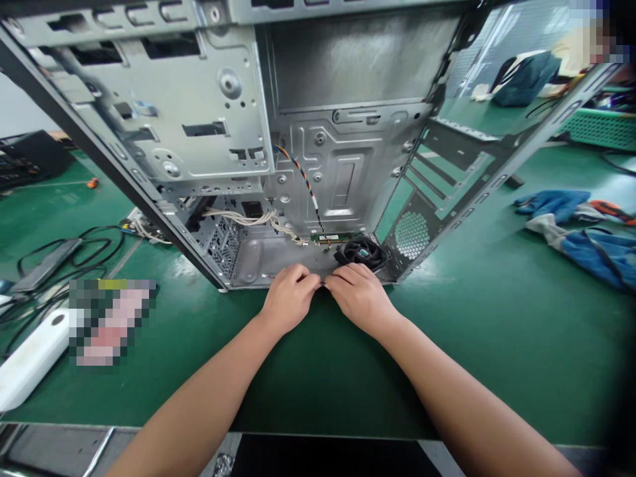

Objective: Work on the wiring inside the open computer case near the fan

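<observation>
An open metal computer case (348, 152) stands on the green table. At the middle of its lower front edge are my left hand (293, 296) and my right hand (358, 296), side by side, both with closed fingers. A small dark piece shows between their fingertips, too small to name. Just behind my right hand lies a black round fan (362, 252) inside the case. Beside it is a green circuit board (330, 237). A multicoloured cable (303, 175) hangs down toward the board, and white cables (243, 215) run in from the left.
Black cables, a grey power strip (47, 265) and a white object (37, 358) lie on the table (497, 371) at the left. Blue gloves (586, 245) are at the right, with a green basket (601, 127) behind. A small orange item (93, 183) sits at the back left.
</observation>
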`<control>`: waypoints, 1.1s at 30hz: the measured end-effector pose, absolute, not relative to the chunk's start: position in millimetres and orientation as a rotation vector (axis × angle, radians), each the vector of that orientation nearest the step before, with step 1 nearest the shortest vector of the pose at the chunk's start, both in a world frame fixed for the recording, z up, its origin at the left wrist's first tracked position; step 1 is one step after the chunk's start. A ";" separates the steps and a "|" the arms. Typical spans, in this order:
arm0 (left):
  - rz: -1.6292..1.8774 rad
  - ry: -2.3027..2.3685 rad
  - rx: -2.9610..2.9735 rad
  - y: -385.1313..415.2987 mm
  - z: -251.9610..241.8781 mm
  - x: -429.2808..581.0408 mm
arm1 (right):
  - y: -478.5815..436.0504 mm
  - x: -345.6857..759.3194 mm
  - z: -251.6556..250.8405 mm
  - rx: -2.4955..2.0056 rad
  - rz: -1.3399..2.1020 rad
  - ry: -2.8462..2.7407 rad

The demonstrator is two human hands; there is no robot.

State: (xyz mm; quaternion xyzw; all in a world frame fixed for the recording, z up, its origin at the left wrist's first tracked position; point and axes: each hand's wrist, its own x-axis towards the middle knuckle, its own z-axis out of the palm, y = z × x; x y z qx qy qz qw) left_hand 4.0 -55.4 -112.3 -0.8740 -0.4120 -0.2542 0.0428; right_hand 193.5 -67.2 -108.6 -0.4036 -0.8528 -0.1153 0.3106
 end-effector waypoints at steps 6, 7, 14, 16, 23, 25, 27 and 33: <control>-0.866 -1.281 -2.750 -54.0 -112.6 3.8 | -67.8 193.1 -108.9 -1.074 -0.302 -2.256; -0.876 -1.288 -2.765 -53.9 -112.8 3.7 | -67.9 193.1 -108.8 -1.075 -0.305 -2.256; -0.991 -1.315 -2.812 -53.6 -113.7 3.0 | -67.9 193.1 -108.8 -1.076 -0.299 -2.255; -1.011 -1.326 -2.807 -53.9 -113.9 3.1 | -67.8 193.3 -109.0 -1.074 -0.292 -2.256; -0.973 -1.373 -2.791 -54.6 -114.2 3.7 | -66.9 193.4 -109.9 -1.070 -0.292 -2.256; -0.959 -1.369 -2.788 -54.5 -114.4 3.7 | -66.8 193.3 -110.0 -1.069 -0.285 -2.254; -0.955 -1.368 -2.783 -54.5 -114.4 3.7 | -66.8 193.1 -109.9 -1.069 -0.274 -2.253; -0.981 -1.379 -2.763 -55.5 -114.3 3.6 | -67.3 192.8 -109.1 -1.071 -0.291 -2.253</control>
